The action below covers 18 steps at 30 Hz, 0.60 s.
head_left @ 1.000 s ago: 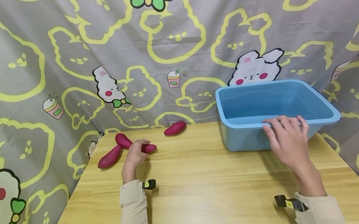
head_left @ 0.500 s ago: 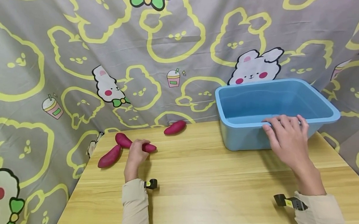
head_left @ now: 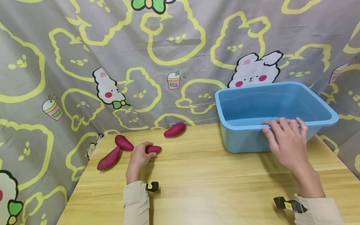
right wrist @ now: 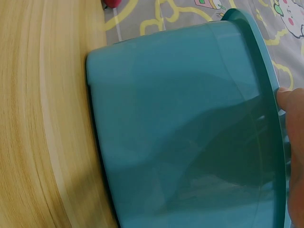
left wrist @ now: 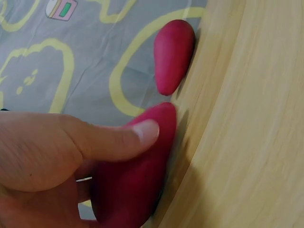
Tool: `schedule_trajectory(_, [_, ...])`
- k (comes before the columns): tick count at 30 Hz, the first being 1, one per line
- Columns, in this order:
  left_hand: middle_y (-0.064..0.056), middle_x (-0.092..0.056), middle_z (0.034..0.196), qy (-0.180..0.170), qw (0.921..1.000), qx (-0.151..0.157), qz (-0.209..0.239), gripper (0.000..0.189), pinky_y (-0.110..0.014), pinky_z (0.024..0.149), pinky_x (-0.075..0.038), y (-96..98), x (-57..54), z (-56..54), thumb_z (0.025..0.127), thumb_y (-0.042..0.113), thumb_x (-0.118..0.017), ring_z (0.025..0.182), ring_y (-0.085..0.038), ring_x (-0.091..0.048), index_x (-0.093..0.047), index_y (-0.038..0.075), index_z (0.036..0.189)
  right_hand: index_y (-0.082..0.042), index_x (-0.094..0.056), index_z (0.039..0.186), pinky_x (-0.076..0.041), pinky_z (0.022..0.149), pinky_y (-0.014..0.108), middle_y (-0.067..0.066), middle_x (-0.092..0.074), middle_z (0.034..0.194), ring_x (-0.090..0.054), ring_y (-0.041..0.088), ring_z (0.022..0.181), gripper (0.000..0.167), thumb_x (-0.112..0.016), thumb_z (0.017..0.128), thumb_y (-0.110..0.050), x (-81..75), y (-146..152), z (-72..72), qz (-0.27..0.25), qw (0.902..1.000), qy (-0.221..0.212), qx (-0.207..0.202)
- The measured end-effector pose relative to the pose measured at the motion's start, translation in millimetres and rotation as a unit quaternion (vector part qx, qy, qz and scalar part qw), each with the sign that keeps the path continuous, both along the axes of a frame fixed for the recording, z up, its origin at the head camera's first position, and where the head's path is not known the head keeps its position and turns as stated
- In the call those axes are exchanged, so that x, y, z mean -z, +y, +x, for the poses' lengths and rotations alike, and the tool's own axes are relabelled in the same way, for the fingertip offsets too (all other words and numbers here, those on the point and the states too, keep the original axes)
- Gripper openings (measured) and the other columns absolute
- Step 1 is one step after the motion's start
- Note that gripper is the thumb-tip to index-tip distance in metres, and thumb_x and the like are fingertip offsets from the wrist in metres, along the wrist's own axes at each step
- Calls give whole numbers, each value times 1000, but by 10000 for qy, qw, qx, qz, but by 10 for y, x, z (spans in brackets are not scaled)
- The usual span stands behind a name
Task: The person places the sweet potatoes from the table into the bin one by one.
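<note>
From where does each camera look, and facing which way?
Head: on the head, facing forward and down over table and curtain; left hand, right hand and both sleeves show.
Left wrist: on that wrist, facing the sweet potato held there; thumb and part of the left hand show.
Right wrist: on that wrist, facing the blue tub from outside; part of the right hand shows at its rim.
Head and right wrist share the blue tub.

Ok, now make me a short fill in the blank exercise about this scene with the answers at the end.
The hand gripping a sweet potato is the person's ____ hand.
Counting the gripped one, the head view shows ____ sweet potatoes.
The right hand holds the rim of the tub, whose colour in the head view is ____.

Missing words: left; four; blue.
</note>
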<state>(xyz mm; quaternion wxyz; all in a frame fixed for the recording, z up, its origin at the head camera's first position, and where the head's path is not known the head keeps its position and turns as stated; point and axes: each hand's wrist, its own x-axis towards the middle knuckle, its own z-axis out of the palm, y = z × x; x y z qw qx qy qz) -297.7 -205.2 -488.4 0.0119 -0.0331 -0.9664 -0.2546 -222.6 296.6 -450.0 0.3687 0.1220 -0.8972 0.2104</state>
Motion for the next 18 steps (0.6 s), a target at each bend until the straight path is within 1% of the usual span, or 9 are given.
schedule_trajectory(2, [-22,-63,135,-81,9999,12,81,44,-66,100,-39,15,-2,1,92,18,-79,127,-45,-55,-67,4,132,-7,-68,114,-9,115,67,20,-62,113,-45,48,114,24,-56,106,-26,2,0,3,-6,10000,-5,9])
schedule_trajectory(5, [-21,-64,135,-102,9998,39,144,44,-64,100,-41,33,-2,2,92,17,-79,126,-43,-56,-67,4,131,-7,-68,114,-9,115,67,20,-62,113,-45,48,115,23,-57,106,-26,10,1,5,-10,10000,-2,14])
schedule_trajectory(9, [-22,-64,134,-100,9998,119,118,48,-63,98,-42,34,-8,15,86,9,-82,123,-42,-57,-67,4,131,-7,-68,114,-9,115,67,20,-62,113,-45,48,114,23,-57,105,-25,22,0,8,0,10000,15,13])
schedule_trajectory(13, [-23,-64,131,-119,9995,281,71,53,-62,99,-43,31,-28,39,81,0,-83,122,-42,-58,-67,2,131,-7,-68,114,-9,115,68,20,-62,113,-46,48,114,22,-57,105,-25,31,-4,8,8,10000,46,13])
schedule_trajectory(15, [-24,-64,130,-102,9993,355,79,53,-60,100,-44,35,-33,41,80,-2,-82,122,-42,-58,-66,1,130,-8,-69,113,-9,115,68,20,-62,113,-46,48,114,22,-57,105,-25,32,-3,7,3,10000,64,11])
schedule_trajectory(18, [-24,-64,130,-93,9990,419,158,51,-56,103,-44,47,-42,39,83,-3,-80,122,-42,-57,-65,-1,131,-8,-69,113,-9,115,68,20,-62,113,-45,47,114,22,-58,105,-25,27,0,8,2,10000,94,9])
